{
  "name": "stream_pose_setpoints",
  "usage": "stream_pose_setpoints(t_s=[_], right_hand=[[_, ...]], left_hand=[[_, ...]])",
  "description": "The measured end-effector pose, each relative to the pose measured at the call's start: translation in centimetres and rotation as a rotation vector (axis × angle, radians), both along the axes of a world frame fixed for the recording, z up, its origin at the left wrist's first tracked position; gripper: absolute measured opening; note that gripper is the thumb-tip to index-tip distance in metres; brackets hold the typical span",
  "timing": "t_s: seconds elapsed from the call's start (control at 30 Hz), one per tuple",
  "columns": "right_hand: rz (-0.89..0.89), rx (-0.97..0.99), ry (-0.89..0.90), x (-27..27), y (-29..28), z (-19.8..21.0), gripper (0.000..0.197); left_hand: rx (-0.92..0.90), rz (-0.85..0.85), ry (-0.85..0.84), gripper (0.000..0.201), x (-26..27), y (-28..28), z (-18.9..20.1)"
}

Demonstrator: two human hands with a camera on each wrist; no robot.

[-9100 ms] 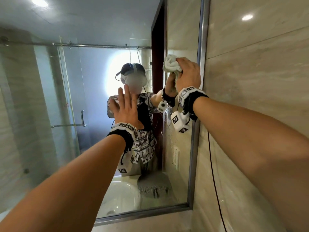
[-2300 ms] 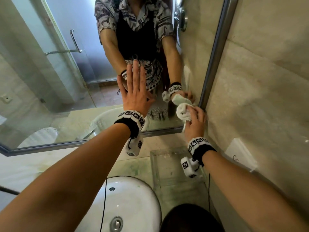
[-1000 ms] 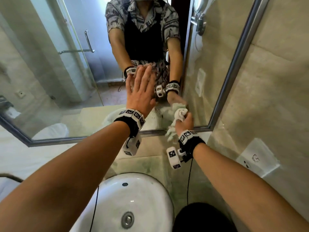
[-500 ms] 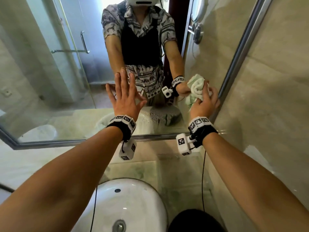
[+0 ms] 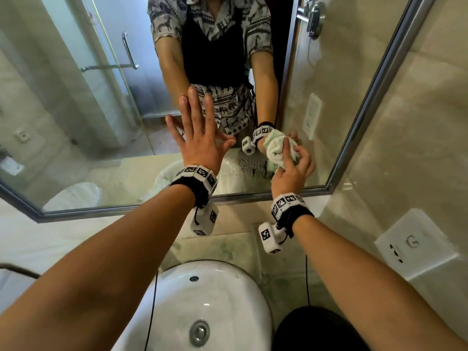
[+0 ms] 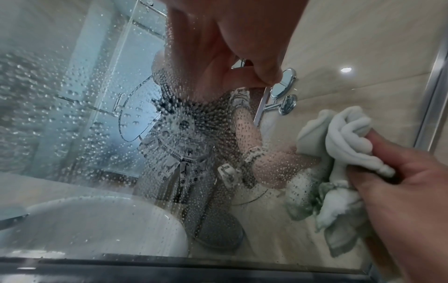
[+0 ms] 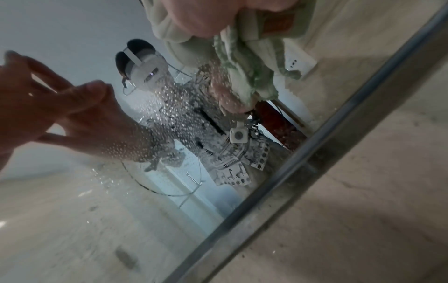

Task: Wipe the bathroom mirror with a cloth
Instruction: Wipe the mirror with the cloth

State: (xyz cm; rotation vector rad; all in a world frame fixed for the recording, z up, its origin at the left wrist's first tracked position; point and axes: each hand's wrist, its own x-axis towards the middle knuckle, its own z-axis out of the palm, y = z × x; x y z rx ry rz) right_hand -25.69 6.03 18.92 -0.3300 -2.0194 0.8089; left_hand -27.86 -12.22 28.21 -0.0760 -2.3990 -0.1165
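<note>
A: Left side?
B: The left hand [image 5: 200, 140] lies flat on the mirror [image 5: 76, 122], fingers straight and spread.
A: And right?
B: The right hand [image 5: 291, 171] grips a bunched cloth [image 5: 276, 150] against the glass, near the mirror's lower right corner, amid droplets [image 6: 174, 122].

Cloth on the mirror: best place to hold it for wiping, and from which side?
Hold the bunched upper wad of the cloth, coming from the room side, square to the mirror, as the right hand does. That wad is thick and fills the fingers; the loose tail hanging below is thin and would only flap.
</note>
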Motion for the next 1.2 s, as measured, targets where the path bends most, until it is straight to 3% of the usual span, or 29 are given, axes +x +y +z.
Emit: stream_pose_setpoints(t_s=[0.2, 0.5, 0.67, 0.83, 1.0, 1.1, 1.2], right_hand=[[0.083, -0.068, -0.029, 0.3, -1.2, -2.4, 0.082], [0.229, 0.009, -0.143, 1.3, -2.5, -5.9, 0.066], [0.423, 0.114, -0.179, 2.0, 0.2, -4.0, 0.058], [0.333, 0.055, -0.019, 2.1, 1.4, 2.1, 0.049], [0.235, 0.09, 0.105, 0.5, 1.4, 8.0, 0.055], [0.174, 0.124, 0.114, -0.3, 0.0, 8.0, 0.062], [0.187, 0.187, 0.088, -0.1, -1.7, 5.5, 0.066]], left_hand=[[-0.003, 0.002, 0.013, 0.113, -0.1, 0.0, -0.1], [-0.033, 0.031, -0.019, 0.109, 0.2, -0.2, 0.0], [-0.026, 0.048, -0.049, 0.106, 1.0, 0.1, 0.6], [-0.016, 0.046, -0.055, 0.096, 2.1, -1.1, 0.7], [0.053, 0.105, -0.068, 0.104, 2.5, -3.7, 0.8], [0.023, 0.103, -0.067, 0.108, 1.6, -4.6, 0.8], [0.019, 0.08, -0.058, 0.11, 0.9, -4.8, 0.2]])
